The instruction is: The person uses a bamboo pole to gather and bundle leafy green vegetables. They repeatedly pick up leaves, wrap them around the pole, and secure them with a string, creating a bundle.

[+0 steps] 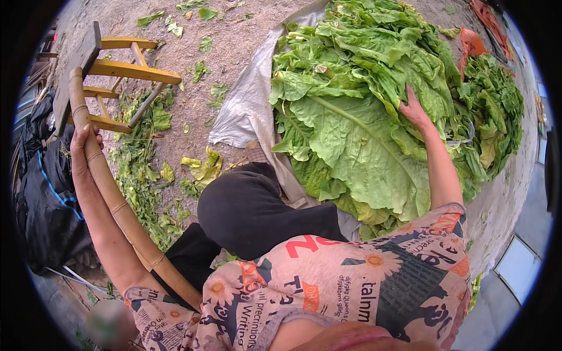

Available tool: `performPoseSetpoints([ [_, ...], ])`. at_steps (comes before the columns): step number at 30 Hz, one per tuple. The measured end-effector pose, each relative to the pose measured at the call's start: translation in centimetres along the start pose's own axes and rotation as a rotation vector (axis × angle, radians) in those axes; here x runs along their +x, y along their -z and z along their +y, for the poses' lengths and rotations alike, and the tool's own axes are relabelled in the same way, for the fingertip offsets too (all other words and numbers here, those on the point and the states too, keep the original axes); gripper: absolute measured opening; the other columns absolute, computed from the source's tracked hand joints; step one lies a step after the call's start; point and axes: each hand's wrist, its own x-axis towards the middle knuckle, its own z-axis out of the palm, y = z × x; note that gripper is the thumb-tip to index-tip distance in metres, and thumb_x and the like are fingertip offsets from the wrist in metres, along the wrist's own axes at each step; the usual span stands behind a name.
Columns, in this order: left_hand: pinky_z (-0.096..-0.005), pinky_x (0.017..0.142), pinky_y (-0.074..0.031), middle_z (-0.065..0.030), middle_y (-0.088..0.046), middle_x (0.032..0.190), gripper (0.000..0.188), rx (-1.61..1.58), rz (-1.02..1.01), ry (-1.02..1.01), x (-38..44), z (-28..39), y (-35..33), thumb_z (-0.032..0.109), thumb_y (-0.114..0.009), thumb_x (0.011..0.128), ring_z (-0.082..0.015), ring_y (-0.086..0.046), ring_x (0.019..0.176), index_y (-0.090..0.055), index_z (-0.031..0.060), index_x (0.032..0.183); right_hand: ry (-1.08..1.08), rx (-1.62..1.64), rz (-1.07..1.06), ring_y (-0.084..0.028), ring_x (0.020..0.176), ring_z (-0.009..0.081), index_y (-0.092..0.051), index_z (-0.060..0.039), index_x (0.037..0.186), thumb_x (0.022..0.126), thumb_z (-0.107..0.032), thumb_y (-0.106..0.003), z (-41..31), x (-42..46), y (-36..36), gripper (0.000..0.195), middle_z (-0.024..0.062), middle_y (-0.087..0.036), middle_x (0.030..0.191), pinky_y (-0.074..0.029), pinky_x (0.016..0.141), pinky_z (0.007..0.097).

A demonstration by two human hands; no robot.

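Observation:
My left hand (pixel 85 142) is wrapped around a jointed bamboo pole (pixel 118 206), which runs from beside a stool down to my left side. Its lower end passes out of sight by my shirt. My right hand (pixel 415 109) lies on a heap of large green leaves (pixel 351 131), which look like tobacco. Some fingertips are hidden among the leaf folds, so whether they pinch a leaf is unclear. Thick pale midribs and cut stem ends show in the heap. A pale woven plastic sheet (pixel 246 96) extends from under it.
A wooden stool (pixel 131 68) with yellow legs lies tipped over at upper left. Leaf scraps (pixel 140 175) litter the gravelly ground near my bent knee (pixel 237 206). Black plastic sheeting (pixel 48 193) lies at far left. Another leaf pile (pixel 494 109) sits at right, by orange cloth (pixel 472 44).

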Motion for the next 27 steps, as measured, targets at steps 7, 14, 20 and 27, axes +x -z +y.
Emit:
performPoseSetpoints([
  [7,-0.0193,0.052,-0.053,-0.006,-0.059,0.082,0.029,-0.109,0.019,0.093,-0.6,1.7,-3.7,0.02,-0.063,0.085,-0.0102,-0.059,0.063,-0.049,0.002,0.103,-0.088,0.061,0.14,-0.012,0.141,0.0278,-0.009,-0.0045,0.146,0.083,-0.054,-0.051,-1.5,-4.5,-0.2,0.091,0.0139,-0.012,0.152,-0.012,0.112,0.04],
  [14,-0.0192,0.05,-0.052,-0.0051,-0.059,0.081,0.029,-0.038,0.042,0.046,0.3,0.4,-3.6,0.02,-0.063,0.084,-0.0092,-0.059,0.059,-0.051,0.0031,0.104,-0.074,-0.782,0.283,-0.012,0.139,0.0347,-0.005,-0.0163,0.147,0.063,-0.034,-0.08,-5.5,-5.2,0.3,0.114,0.0087,-0.006,0.154,-0.023,0.106,0.0573],
  [20,-0.0206,0.045,-0.049,-0.0059,-0.058,0.076,0.03,0.0,0.016,0.013,1.0,-1.1,-3.8,0.019,-0.064,0.082,-0.0109,-0.057,0.053,-0.051,0.0028,0.103,-0.179,-0.484,0.204,-0.047,0.119,0.0335,-0.02,-0.0179,0.145,0.068,-0.007,-0.071,0.4,-0.3,1.5,0.092,0.0129,-0.04,0.14,-0.044,0.093,0.0434],
  [27,-0.0245,0.048,-0.049,-0.0054,-0.057,0.073,0.031,0.217,0.068,-0.023,2.4,-2.7,-2.3,0.016,-0.067,0.079,-0.0124,-0.056,0.053,-0.052,0.0008,0.101,0.015,-0.705,0.233,-0.061,0.085,0.0361,-0.047,-0.0149,0.13,0.067,0.0,-0.059,-3.8,-2.1,5.5,0.066,0.0169,-0.064,0.093,-0.05,0.072,0.0442],
])
